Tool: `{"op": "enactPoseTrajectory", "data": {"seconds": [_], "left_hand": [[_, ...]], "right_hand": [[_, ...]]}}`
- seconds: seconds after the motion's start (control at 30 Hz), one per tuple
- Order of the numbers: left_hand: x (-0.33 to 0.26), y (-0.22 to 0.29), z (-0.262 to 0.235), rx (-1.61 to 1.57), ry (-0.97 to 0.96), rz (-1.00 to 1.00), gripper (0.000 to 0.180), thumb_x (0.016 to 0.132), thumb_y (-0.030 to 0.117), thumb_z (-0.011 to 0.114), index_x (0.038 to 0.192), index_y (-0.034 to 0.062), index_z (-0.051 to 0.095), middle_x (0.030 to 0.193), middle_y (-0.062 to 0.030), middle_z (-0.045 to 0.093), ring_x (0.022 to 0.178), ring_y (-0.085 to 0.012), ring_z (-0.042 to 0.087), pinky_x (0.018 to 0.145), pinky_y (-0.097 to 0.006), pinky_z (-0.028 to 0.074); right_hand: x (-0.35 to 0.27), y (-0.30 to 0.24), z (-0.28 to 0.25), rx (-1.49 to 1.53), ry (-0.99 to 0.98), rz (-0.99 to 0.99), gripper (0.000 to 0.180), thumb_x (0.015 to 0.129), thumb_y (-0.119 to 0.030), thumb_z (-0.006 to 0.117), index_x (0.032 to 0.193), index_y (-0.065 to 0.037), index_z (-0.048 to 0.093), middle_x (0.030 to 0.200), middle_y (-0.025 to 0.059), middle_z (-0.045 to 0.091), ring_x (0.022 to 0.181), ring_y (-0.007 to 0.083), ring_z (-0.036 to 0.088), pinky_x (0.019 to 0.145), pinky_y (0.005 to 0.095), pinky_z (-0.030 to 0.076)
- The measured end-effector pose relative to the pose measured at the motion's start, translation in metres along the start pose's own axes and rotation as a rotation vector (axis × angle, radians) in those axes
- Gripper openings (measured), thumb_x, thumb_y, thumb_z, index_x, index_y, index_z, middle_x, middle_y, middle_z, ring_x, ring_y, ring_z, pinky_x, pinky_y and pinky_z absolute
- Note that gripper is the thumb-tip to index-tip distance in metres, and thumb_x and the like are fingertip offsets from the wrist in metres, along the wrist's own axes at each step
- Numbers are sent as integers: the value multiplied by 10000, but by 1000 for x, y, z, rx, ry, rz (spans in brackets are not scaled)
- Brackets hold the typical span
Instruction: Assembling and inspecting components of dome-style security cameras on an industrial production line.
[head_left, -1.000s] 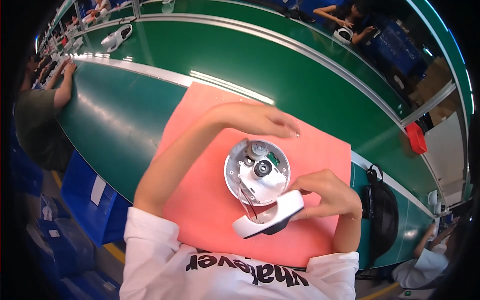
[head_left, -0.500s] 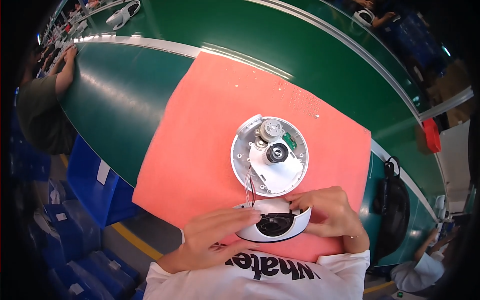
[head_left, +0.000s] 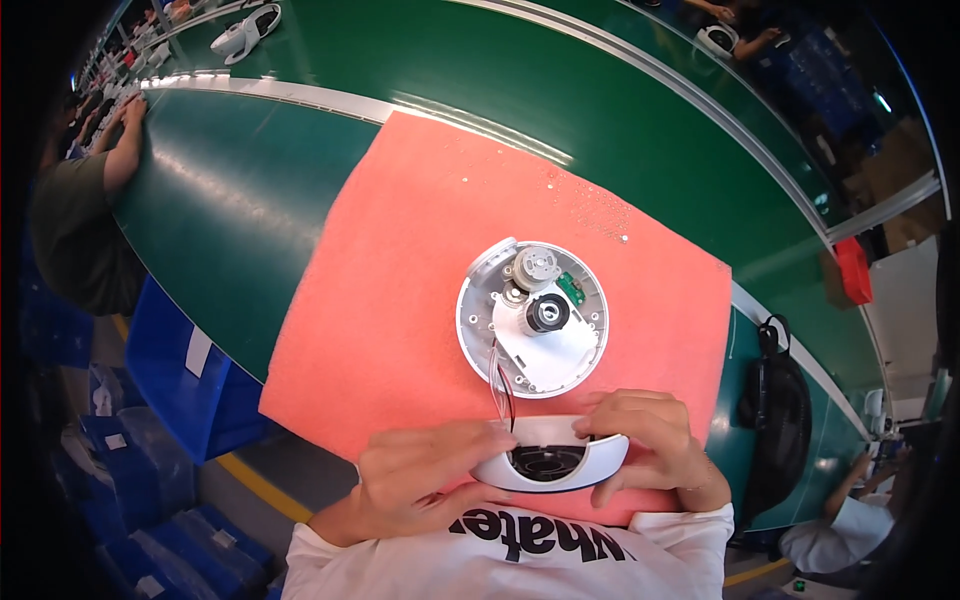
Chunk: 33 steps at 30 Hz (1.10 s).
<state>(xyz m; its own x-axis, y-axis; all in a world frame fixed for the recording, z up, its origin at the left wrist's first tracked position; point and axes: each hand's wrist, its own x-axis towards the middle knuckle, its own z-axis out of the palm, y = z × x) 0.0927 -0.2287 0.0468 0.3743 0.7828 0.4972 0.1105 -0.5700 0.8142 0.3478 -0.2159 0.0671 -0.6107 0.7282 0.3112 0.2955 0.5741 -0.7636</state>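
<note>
Wires [head_left: 497,385] could tear from the round motor housing [head_left: 530,345] if the left hand [head_left: 418,468] and right hand [head_left: 648,440], both gripping the white curved shell [head_left: 599,464], pull away.

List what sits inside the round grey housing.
Inside the round grey housing: a silvery cylinder, a green circuit board, and a white plate bearing a black cylinder. Thin wires run out toward the white cover. Whatever lies beneath the plate is covered.

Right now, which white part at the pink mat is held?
The curved cover, held between the left hand and right hand; the round base lies beyond it, on the mat.
</note>
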Motion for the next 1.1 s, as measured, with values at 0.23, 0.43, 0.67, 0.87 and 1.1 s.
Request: {"op": "enactPoseTrajectory", "data": {"seconds": [0.23, 0.43, 0.67, 0.87, 1.1], "left_hand": [[4, 4, 3, 65, -22, 18, 436, 638, 94, 800, 1014, -56, 640, 894, -161, 677, 762, -228, 687, 642, -288, 555], [1, -7, 5, -46, 8, -7, 504, 641, 115, 812, 1074, -54, 617, 953, -181, 672, 833, -236, 686, 698, -286, 555], [-26, -15, 16, -112, 27, -312, 568, 643, 162, 834, 1098, -58, 576, 975, -167, 673, 900, -230, 675, 769, -300, 552], [-23, -25, 26, -129, 44, -244, 507, 636, 176, 845, 1004, -34, 567, 868, -147, 684, 782, -207, 690, 706, -289, 563], [-12, -19, 33, -31, 23, -203, 411, 663, 202, 822, 948, -8, 612, 800, -132, 686, 707, -205, 693, 615, -288, 559]], "right_hand": [[-8, -11, 10, 122, 138, 147, 446, 689, -222, 802, 978, 30, 575, 868, 148, 651, 782, 224, 657, 667, 303, 518], [-12, -12, 5, 126, 133, 209, 491, 693, -296, 800, 967, 30, 557, 855, 135, 646, 765, 205, 649, 652, 286, 510], [-19, -6, 11, 482, 243, 451, 648, 717, -475, 738, 1050, 31, 507, 901, 115, 606, 791, 190, 630, 680, 286, 515], [-29, 3, 14, 583, 208, 299, 793, 718, -245, 790, 1320, -1, 335, 1225, 167, 508, 1148, 241, 509, 951, 376, 433], [-37, 6, -1, 68, 110, 170, 744, 758, -155, 752, 1321, 10, 293, 1052, 183, 600, 996, 268, 610, 819, 359, 496]]}}
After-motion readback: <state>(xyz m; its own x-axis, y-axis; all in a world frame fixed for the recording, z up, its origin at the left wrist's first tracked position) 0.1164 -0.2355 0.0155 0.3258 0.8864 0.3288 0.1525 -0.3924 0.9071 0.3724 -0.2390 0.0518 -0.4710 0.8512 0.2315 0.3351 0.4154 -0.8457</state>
